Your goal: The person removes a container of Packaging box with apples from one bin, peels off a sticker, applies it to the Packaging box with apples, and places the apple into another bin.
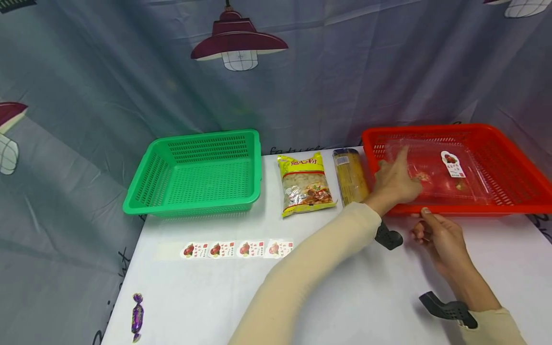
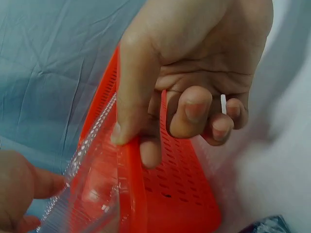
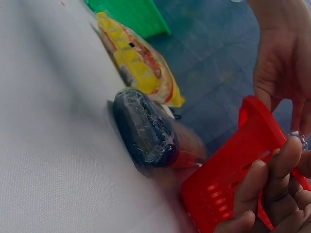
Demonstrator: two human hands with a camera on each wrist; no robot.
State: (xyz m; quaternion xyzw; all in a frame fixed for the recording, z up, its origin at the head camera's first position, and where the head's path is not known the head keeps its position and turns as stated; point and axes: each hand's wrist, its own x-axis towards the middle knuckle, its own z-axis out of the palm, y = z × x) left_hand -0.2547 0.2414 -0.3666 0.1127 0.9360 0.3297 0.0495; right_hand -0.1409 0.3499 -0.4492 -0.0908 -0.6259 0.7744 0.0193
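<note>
A clear plastic box (image 1: 440, 172) with a white label lies in the red basket (image 1: 513, 210). My left hand (image 1: 396, 179) is over the basket's left part, one finger stretched out along the box. In the left wrist view, fingers (image 2: 46, 183) of that hand touch the box's ridged edge. My right hand (image 1: 444, 239) is at the basket's front wall. It pinches the rim, thumb on top and index finger outside, as the left wrist view shows. The other right fingers (image 3: 250, 187) curl in front of the wall.
Left of the red basket lie a long yellow pack with a dark end (image 1: 351, 175) and a yellow bag of pasta (image 1: 305, 184). Further left is a green basket (image 1: 211, 179). A strip of labels (image 1: 237, 249) and a purple wrapped candy (image 1: 137, 316) lie nearer on the table.
</note>
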